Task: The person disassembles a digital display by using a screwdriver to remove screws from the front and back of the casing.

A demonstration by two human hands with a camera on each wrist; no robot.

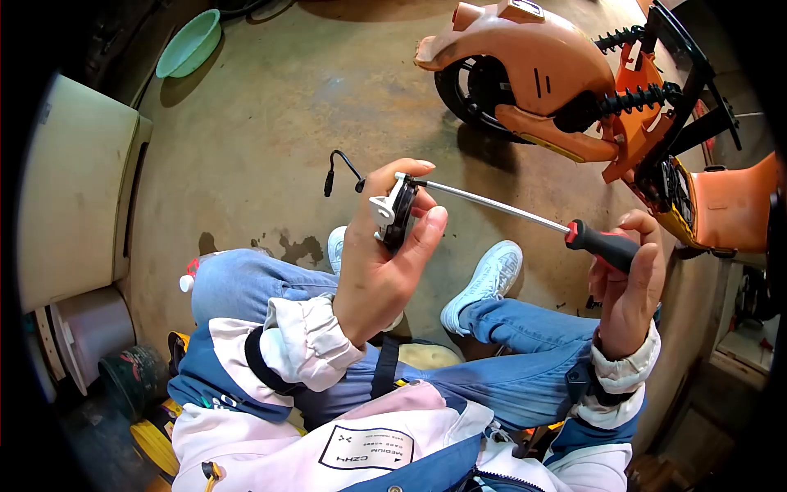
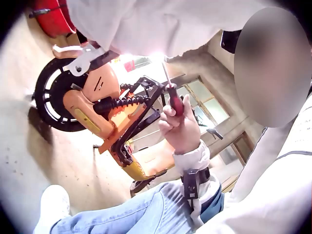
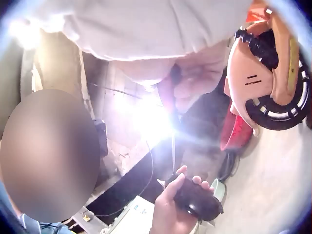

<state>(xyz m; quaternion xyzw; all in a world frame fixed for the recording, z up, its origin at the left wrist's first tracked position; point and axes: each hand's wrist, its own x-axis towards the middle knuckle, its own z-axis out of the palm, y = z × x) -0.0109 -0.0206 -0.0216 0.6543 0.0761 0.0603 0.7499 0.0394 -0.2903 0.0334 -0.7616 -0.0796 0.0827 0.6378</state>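
Observation:
In the head view the left hand (image 1: 385, 254) grips a round black part (image 1: 400, 215) with a white metal bracket (image 1: 382, 210); a short black cable (image 1: 336, 164) sticks out behind it. The right hand (image 1: 630, 287) holds a screwdriver by its black and red handle (image 1: 607, 246). Its metal shaft (image 1: 500, 207) reaches left, the tip at the top end of the black part. The right wrist view shows the left hand (image 3: 173, 209) round the glossy black part (image 3: 197, 201), the shaft meeting its edge. The left wrist view shows the right hand (image 2: 181, 129) round the handle.
An orange two-wheeled vehicle (image 1: 541, 66) lies at the upper right. A pale green basin (image 1: 190, 45) stands on the floor at the upper left, above a cream cabinet (image 1: 78, 189). Buckets (image 1: 94, 332) are at the lower left. The person's legs (image 1: 508, 353) are below the hands.

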